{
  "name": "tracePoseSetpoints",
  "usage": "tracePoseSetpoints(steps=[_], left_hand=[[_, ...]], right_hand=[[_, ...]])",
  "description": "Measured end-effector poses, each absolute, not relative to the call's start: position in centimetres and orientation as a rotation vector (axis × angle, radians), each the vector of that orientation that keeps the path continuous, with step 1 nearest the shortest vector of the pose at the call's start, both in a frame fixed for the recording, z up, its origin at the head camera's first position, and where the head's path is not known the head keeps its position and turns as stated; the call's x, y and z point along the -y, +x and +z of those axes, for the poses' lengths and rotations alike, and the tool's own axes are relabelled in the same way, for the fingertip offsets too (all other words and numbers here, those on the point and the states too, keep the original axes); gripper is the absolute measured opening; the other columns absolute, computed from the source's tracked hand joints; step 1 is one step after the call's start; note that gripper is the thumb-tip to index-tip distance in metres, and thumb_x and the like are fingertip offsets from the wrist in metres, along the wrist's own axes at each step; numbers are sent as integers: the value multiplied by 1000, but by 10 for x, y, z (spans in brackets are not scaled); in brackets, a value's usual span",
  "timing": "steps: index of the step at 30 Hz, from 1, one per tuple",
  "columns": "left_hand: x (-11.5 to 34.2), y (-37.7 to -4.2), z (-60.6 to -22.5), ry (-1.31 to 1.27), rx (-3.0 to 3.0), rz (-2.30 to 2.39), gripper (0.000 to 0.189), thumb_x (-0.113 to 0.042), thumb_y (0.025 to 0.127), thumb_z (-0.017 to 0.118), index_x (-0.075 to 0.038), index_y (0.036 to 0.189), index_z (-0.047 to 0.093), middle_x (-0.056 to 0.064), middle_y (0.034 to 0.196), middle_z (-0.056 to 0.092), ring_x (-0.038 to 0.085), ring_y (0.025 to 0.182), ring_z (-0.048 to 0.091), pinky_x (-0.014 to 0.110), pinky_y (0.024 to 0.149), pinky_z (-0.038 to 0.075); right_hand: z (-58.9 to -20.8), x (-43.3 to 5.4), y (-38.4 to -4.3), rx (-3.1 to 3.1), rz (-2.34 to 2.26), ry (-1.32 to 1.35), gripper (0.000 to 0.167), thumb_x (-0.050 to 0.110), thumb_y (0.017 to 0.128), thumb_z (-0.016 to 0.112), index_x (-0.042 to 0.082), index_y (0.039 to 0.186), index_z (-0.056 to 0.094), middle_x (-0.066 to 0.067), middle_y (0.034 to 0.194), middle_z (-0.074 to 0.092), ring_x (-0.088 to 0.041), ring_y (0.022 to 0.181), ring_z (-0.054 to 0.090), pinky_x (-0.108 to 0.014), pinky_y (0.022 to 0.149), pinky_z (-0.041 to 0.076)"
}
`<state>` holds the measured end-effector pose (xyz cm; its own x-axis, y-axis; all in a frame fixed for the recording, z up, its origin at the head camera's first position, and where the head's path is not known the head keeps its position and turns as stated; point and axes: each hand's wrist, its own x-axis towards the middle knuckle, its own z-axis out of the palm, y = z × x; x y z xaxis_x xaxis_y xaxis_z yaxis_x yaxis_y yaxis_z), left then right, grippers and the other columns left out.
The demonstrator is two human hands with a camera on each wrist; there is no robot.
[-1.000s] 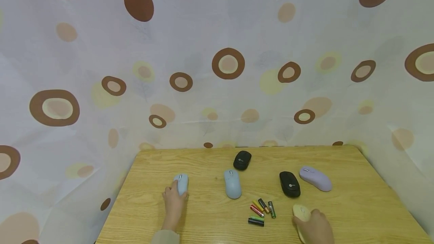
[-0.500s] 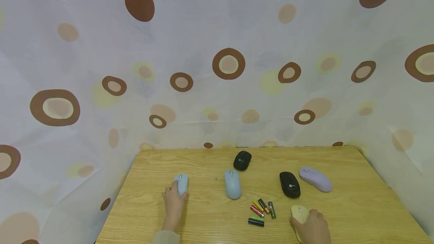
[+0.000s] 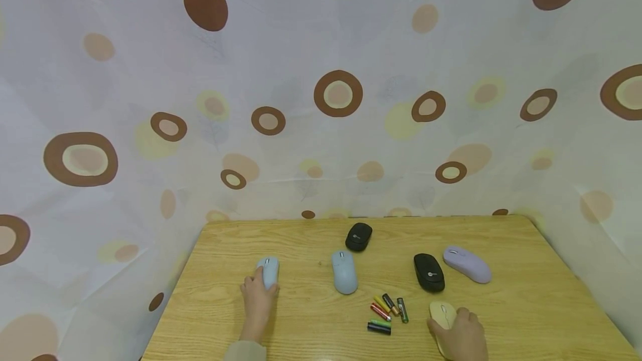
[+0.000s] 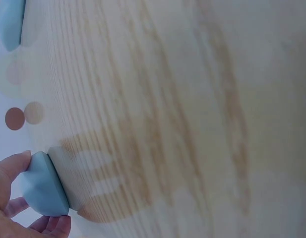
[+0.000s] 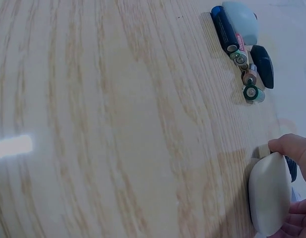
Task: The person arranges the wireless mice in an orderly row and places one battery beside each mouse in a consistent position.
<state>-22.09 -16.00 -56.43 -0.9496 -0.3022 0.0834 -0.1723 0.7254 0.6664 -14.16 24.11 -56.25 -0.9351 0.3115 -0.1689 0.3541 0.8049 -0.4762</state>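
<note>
On the left part of the table, my left hand [image 3: 258, 297] grips a light blue computer mouse [image 3: 271, 272] by its sides, thumb on the right. The left wrist view shows fingertips on both flanks of that mouse [image 4: 44, 186], close to the wood. At the front right, my right hand [image 3: 466, 336] holds a pale yellow mouse [image 3: 442, 313] with the thumb along its left side; the palm covers its rear. From the right wrist this mouse [image 5: 270, 196] looks whitish, with fingers round its far side.
Several loose batteries [image 3: 378, 328] lie in a cluster left of the yellow mouse. A second light blue mouse [image 3: 344, 274], a black mouse [image 3: 359, 237], another black mouse [image 3: 428, 273] and a lilac mouse [image 3: 467, 264] rest farther back. A patterned sheet [image 3: 296, 199] rises behind the wooden table [image 3: 301, 338].
My right hand has shifted slightly left and a touch forward, together with the yellow mouse. The left hand and its blue mouse have stayed in place.
</note>
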Motion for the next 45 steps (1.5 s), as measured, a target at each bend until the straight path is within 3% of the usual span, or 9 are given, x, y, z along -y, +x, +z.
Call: tracePoseSetpoints(steps=[15, 27, 36, 41, 45], left_hand=[[159, -220, -562, 384, 2747, -1025, 60, -12, 77, 72, 5, 129, 44, 29, 104, 47, 39, 94, 44, 47, 74, 46], [158, -220, -562, 375, 2748, -1017, 61, -12, 77, 72, 6, 128, 44, 30, 104, 47, 39, 94, 44, 47, 73, 46], [158, -220, -563, 390, 2751, -1020, 60, -12, 77, 72, 5, 129, 44, 29, 105, 46, 39, 95, 44, 47, 74, 46], [158, -220, -564, 391, 2752, -1018, 60, -11, 77, 72, 5, 129, 44, 30, 105, 46, 39, 95, 43, 47, 74, 46], [159, -221, -564, 397, 2749, -1011, 60, -11, 77, 72, 5, 128, 44, 30, 105, 46, 39, 95, 43, 47, 74, 45]], right_hand=[[-563, -241, -150, -2880, -836, 546, 91, 55, 76, 62, -23, 113, 35, -39, 101, 42, -48, 92, 48, -55, 81, 41], [-565, -241, -155, -2884, -844, 540, 86, 52, 77, 62, -23, 111, 34, -38, 99, 41, -48, 92, 47, -55, 80, 41], [-559, -251, -158, -2938, -840, 478, 90, 59, 83, 50, -19, 124, 29, -43, 111, 38, -57, 99, 43, -60, 79, 40], [-548, -270, -170, -3127, -988, 335, 64, 28, 88, 56, -16, 126, 30, -41, 114, 37, -59, 102, 40, -63, 80, 38], [-538, -286, -184, -3221, -1012, 187, 59, 9, 85, 58, -15, 129, 27, -42, 117, 32, -61, 103, 36, -66, 80, 35]])
